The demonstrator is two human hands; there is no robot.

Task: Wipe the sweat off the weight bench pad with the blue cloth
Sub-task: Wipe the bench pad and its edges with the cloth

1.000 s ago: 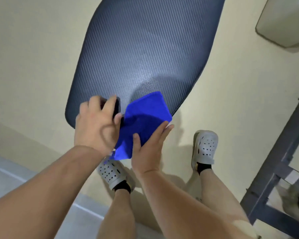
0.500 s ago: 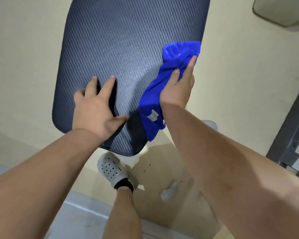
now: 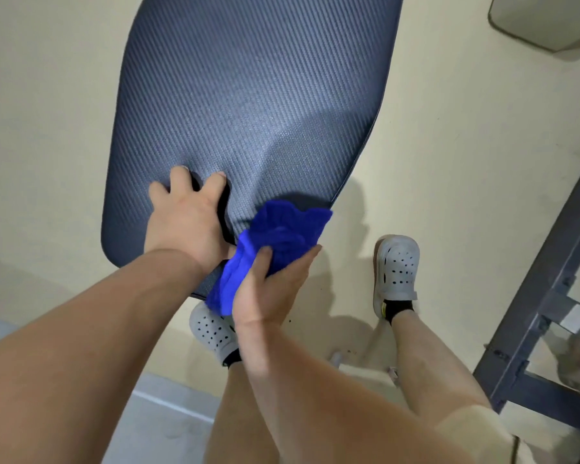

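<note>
The dark ribbed weight bench pad fills the upper middle of the head view, its rounded near end towards me. My left hand lies flat on that near end, fingers spread, holding nothing. A bunched blue cloth sits at the pad's near right corner and hangs over the edge. My right hand presses on the cloth from below, thumb and fingers around it.
Beige floor surrounds the pad. My two feet in grey perforated clogs stand below the pad's end. A dark metal frame rises at the right edge. A pale rounded object sits at the top right corner.
My right hand has pulled the blue cloth from the pad's right edge back down to its near right corner. The left hand stays flat on the pad.
</note>
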